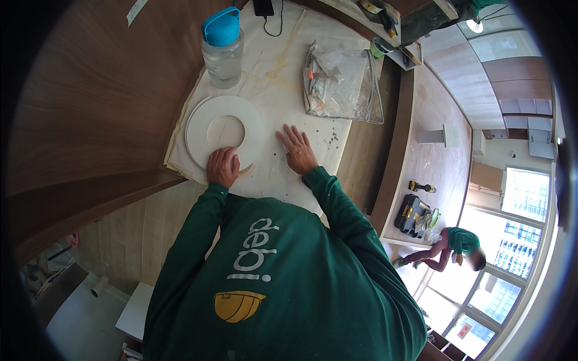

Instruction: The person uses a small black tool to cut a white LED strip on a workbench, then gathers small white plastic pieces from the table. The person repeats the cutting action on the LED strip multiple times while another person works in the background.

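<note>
A flat white roll of edge-banding strip (241,114) lies on the paper-covered worktop, with a round hole at its middle. My left hand (223,167) is on its near rim, fingers bent together over the ring between hole and outer edge. Beside that hand a short curved end of strip shows. To the right of the roll, my right hand (298,150) lies palm down on the covering, fingers stretched and slightly apart, holding nothing. A clear water bottle (224,63) with a blue lid stands beyond the roll. Farther right sits a clear zipped bag (340,84) of small items.
A brown wood panel (108,108) rises along the left. A phone (263,7) with a cable lies at the back. On the right, a lower wooden surface (442,108) carries a drill (422,187) and a black toolbox (410,214). Another person (448,248) crouches near the windows.
</note>
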Motion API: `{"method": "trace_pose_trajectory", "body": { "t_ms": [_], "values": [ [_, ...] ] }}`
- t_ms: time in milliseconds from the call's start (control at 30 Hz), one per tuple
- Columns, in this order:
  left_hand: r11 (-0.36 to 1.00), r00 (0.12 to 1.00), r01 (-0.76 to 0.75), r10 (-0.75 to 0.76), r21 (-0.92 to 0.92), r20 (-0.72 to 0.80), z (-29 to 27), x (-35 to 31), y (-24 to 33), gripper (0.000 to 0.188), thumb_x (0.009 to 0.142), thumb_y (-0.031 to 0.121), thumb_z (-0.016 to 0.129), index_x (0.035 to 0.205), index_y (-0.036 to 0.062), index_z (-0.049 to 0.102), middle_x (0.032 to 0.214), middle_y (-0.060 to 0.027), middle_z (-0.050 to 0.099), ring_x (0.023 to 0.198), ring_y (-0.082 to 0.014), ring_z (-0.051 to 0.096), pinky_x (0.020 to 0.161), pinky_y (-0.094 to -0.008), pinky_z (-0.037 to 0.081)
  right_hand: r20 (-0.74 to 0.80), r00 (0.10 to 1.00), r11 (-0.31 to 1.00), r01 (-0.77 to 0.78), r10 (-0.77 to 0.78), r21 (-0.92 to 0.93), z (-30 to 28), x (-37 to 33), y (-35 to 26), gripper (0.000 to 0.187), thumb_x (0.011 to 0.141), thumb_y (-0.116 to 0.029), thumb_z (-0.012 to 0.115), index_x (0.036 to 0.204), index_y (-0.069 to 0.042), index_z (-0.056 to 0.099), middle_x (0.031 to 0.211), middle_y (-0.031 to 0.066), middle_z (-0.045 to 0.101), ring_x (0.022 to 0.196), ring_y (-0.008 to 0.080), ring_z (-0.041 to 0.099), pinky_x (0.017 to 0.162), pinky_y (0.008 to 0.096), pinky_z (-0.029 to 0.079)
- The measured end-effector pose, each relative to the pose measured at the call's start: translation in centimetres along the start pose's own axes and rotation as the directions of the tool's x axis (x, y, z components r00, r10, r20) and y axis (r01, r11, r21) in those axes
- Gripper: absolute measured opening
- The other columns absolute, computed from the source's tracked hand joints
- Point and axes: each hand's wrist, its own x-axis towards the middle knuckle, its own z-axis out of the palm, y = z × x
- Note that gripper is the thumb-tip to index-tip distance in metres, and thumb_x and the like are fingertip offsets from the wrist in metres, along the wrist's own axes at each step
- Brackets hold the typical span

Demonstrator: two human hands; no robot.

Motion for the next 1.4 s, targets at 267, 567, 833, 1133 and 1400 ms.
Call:
{"method": "trace_pose_trajectory", "body": {
  "t_ms": [267, 567, 833, 1133, 1400],
  "values": [
    [1.000, 1.000, 0.003, -0.003, -0.009, -0.023, -0.1, -0.1, 0.1, 0.026, 0.093, 0.013, 0.070, 0.118, 0.0055, 0.069, 0.115, -0.0114, 0.072, 0.108, -0.0327, 0.067, 0.097, -0.0455, 0.053, 0.092, 0.990, 0.987, 0.120, -0.110, -0.110, -1.1, -4.9, -0.3, 0.082, 0.081, 0.001, 0.062, 0.160, -0.016, 0.049, 0.175, 0.0138, 0.028, 0.162, 0.0401, 0.024, 0.130, 0.0653, 0.018],
    [1.000, 1.000, 0.003, -0.003, -0.013, -0.010, 0.1, -0.1, 0.0, 0.026, 0.093, 0.015, 0.069, 0.117, 0.0051, 0.069, 0.114, -0.0119, 0.072, 0.107, -0.0331, 0.067, 0.096, -0.0455, 0.053, 0.139, 0.968, 0.948, 0.234, -0.208, -0.216, -0.3, -6.6, -0.6, 0.072, 0.086, -0.004, 0.063, 0.156, -0.023, 0.056, 0.176, 0.0167, 0.023, 0.163, 0.0414, 0.019, 0.128, 0.0688, 0.018],
    [1.000, 1.000, 0.006, -0.006, 0.024, 0.009, 0.2, -0.2, -0.2, 0.026, 0.093, 0.015, 0.069, 0.117, 0.0050, 0.069, 0.114, -0.0134, 0.072, 0.108, -0.0339, 0.067, 0.097, -0.0456, 0.053, -0.181, 0.961, 0.978, -0.209, 0.208, 0.014, -1.4, -6.6, 2.2, 0.069, 0.083, -0.002, 0.060, 0.150, -0.015, 0.061, 0.173, 0.0232, 0.027, 0.160, 0.0454, 0.024, 0.129, 0.0656, 0.020],
    [1.000, 1.000, 0.006, -0.006, 0.030, 0.008, 0.4, -0.2, -0.1, 0.028, 0.094, 0.016, 0.068, 0.120, 0.0058, 0.070, 0.116, -0.0124, 0.072, 0.109, -0.0347, 0.067, 0.097, -0.0466, 0.052, -0.352, 0.833, 0.902, -0.361, 0.427, 0.238, 0.4, -4.6, 3.0, 0.024, 0.090, -0.022, 0.078, 0.111, -0.012, 0.080, 0.109, 0.0081, 0.072, 0.109, 0.0327, 0.061, 0.096, 0.0480, 0.046],
    [0.999, 1.000, 0.001, -0.001, 0.037, 0.008, 0.4, 0.0, -0.1, 0.029, 0.094, 0.017, 0.067, 0.121, 0.0065, 0.070, 0.117, -0.0122, 0.072, 0.110, -0.0345, 0.067, 0.097, -0.0463, 0.052, -0.318, 0.811, 0.867, -0.422, 0.491, 0.265, 1.1, -3.2, 3.1, 0.014, 0.089, -0.023, 0.077, 0.097, -0.011, 0.078, 0.101, 0.0075, 0.072, 0.105, 0.0322, 0.063, 0.094, 0.0485, 0.045]
  ]
}}
